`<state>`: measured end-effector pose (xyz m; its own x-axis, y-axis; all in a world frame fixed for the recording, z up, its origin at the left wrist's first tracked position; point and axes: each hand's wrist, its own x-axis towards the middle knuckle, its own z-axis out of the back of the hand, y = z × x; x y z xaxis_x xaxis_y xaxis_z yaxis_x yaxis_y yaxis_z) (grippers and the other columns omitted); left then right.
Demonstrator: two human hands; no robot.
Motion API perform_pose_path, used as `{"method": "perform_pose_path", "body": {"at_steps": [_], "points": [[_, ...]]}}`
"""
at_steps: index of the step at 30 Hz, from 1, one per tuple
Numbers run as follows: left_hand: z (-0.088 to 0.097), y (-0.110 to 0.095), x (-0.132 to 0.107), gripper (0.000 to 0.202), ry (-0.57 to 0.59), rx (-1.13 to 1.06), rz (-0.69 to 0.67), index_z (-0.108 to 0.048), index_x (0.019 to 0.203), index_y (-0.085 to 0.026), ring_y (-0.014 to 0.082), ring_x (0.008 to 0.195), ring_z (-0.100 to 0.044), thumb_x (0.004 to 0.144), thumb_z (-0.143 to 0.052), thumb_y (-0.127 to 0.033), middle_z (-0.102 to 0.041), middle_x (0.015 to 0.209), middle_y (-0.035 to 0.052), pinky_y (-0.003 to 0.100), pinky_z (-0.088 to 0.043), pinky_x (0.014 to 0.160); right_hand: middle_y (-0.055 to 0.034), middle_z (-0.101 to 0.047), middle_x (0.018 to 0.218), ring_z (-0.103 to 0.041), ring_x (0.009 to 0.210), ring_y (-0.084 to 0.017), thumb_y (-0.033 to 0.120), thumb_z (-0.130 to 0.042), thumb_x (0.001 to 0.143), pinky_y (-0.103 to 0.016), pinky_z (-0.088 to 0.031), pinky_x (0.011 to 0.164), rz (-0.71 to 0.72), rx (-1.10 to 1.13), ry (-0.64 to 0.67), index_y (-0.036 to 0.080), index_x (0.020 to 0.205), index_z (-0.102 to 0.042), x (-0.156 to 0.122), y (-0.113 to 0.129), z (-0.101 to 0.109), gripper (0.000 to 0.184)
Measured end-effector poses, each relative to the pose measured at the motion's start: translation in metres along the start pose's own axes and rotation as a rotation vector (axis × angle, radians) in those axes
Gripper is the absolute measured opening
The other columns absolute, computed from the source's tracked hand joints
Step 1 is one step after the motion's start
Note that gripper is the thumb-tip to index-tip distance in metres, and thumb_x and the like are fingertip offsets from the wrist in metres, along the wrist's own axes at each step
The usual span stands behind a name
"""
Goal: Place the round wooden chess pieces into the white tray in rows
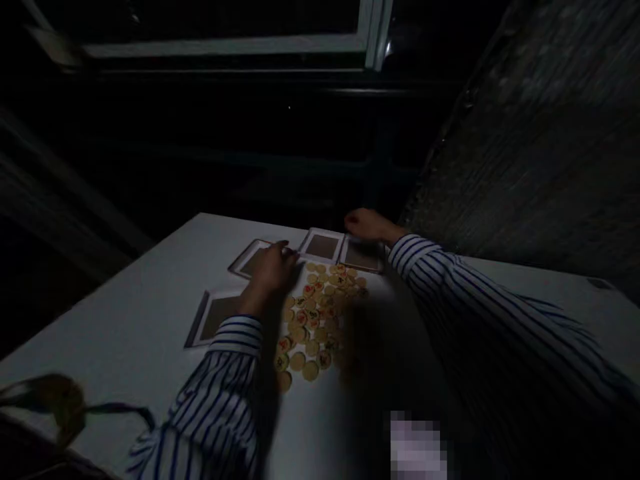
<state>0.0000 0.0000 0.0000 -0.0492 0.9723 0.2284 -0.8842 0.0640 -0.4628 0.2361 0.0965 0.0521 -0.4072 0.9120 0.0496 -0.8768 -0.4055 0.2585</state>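
Note:
Wooden Chinese chess pieces point(311, 371), round and marked in red or black, lie spread over the middle of the white table. My left hand point(273, 270) is over the right side of a shallow white-rimmed tray point(243, 262), its fingers apart and nothing visible in them. At the far edge, my right hand point(369, 225) hovers by another shallow tray point(364, 256), fingers curled inward. Whatever they may hold is hidden in the dim light. Between the hands sits a third such tray point(321, 247) with a grey-brown bottom.
One more shallow tray point(216, 316) lies left of my left forearm. The white table point(150, 293) ends at a dark far edge. A rough wall point(525, 167) rises at the right. A blurred leaf-like object point(63, 403) is at the lower left.

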Motion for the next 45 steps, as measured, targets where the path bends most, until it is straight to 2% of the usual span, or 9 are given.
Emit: {"method": "perform_pose_path", "body": {"at_steps": [5, 11, 15, 19, 26, 33, 39, 45], "points": [[-0.009, 0.006, 0.019, 0.053, 0.082, 0.033, -0.068, -0.048, 0.125, -0.007, 0.0252, 0.110, -0.055, 0.082, -0.050, -0.039, -0.060, 0.118, 0.0169, 0.032, -0.042, 0.091, -0.0080, -0.067, 0.103, -0.061, 0.092, -0.018, 0.019, -0.047, 0.081, -0.019, -0.041, 0.071, -0.048, 0.006, 0.022, 0.016, 0.096, -0.066, 0.024, -0.009, -0.019, 0.025], [-0.015, 0.011, 0.037, 0.056, 0.115, 0.114, -0.200, -0.050, 0.124, -0.010, 0.0270, 0.107, -0.056, 0.079, -0.053, -0.044, -0.060, 0.117, 0.0175, 0.035, -0.041, 0.091, -0.0081, -0.068, 0.101, -0.061, 0.090, -0.018, 0.022, -0.047, 0.082, -0.021, -0.042, 0.073, -0.081, 0.008, 0.059, 0.017, 0.098, -0.067, 0.043, -0.020, -0.037, 0.025], [-0.020, 0.012, 0.041, 0.055, 0.148, 0.162, -0.228, -0.052, 0.122, -0.014, 0.0288, 0.110, -0.053, 0.078, -0.054, -0.046, -0.059, 0.119, 0.0170, 0.043, -0.034, 0.098, -0.0091, -0.069, 0.095, -0.063, 0.082, -0.018, 0.022, -0.047, 0.082, -0.022, -0.042, 0.070, -0.096, 0.002, 0.103, 0.017, 0.091, -0.069, 0.047, -0.021, -0.043, 0.024], [-0.028, 0.013, 0.043, 0.043, 0.134, 0.186, -0.237, -0.057, 0.114, -0.020, 0.0291, 0.107, -0.055, 0.078, -0.054, -0.044, -0.062, 0.113, 0.0140, 0.052, -0.025, 0.102, -0.0084, -0.070, 0.089, -0.063, 0.080, -0.018, 0.019, -0.048, 0.080, -0.022, -0.042, 0.067, -0.092, -0.002, 0.130, 0.018, 0.084, -0.070, 0.048, -0.020, -0.048, 0.022], [-0.031, 0.011, 0.043, 0.034, 0.118, 0.179, -0.226, -0.058, 0.110, -0.023, 0.0288, 0.107, -0.056, 0.080, -0.053, -0.038, -0.066, 0.107, 0.0104, 0.056, -0.019, 0.103, -0.0080, -0.070, 0.095, -0.063, 0.087, -0.019, 0.017, -0.050, 0.078, -0.022, -0.043, 0.072, -0.088, -0.003, 0.100, 0.019, 0.089, -0.071, 0.050, -0.021, -0.051, 0.024], [-0.021, 0.011, 0.045, 0.037, 0.097, 0.065, -0.185, -0.057, 0.115, -0.023, 0.0266, 0.109, -0.056, 0.081, -0.052, -0.036, -0.064, 0.113, 0.0088, 0.051, -0.019, 0.105, -0.0086, -0.069, 0.096, -0.063, 0.090, -0.018, 0.017, -0.047, 0.080, -0.021, -0.042, 0.073, -0.066, 0.016, 0.028, 0.018, 0.093, -0.069, 0.046, -0.014, -0.044, 0.026], [-0.010, 0.009, 0.042, 0.039, 0.003, -0.144, -0.110, -0.057, 0.117, -0.020, 0.0224, 0.101, -0.060, 0.080, -0.053, -0.033, -0.063, 0.115, 0.0078, 0.035, -0.041, 0.094, -0.0091, -0.068, 0.101, -0.061, 0.094, -0.019, 0.018, -0.041, 0.085, -0.023, -0.042, 0.076, -0.023, 0.036, -0.068, 0.018, 0.099, -0.068, 0.036, -0.002, -0.027, 0.030], [0.000, 0.001, 0.043, 0.040, -0.126, -0.340, -0.063, -0.056, 0.116, -0.013, 0.0208, 0.099, -0.061, 0.079, -0.054, -0.029, -0.064, 0.112, 0.0119, 0.032, -0.046, 0.086, -0.0056, -0.068, 0.103, -0.061, 0.092, -0.018, 0.022, -0.042, 0.086, -0.023, -0.043, 0.078, -0.009, 0.117, -0.212, 0.019, 0.102, -0.066, 0.025, 0.005, -0.013, 0.030]]}}
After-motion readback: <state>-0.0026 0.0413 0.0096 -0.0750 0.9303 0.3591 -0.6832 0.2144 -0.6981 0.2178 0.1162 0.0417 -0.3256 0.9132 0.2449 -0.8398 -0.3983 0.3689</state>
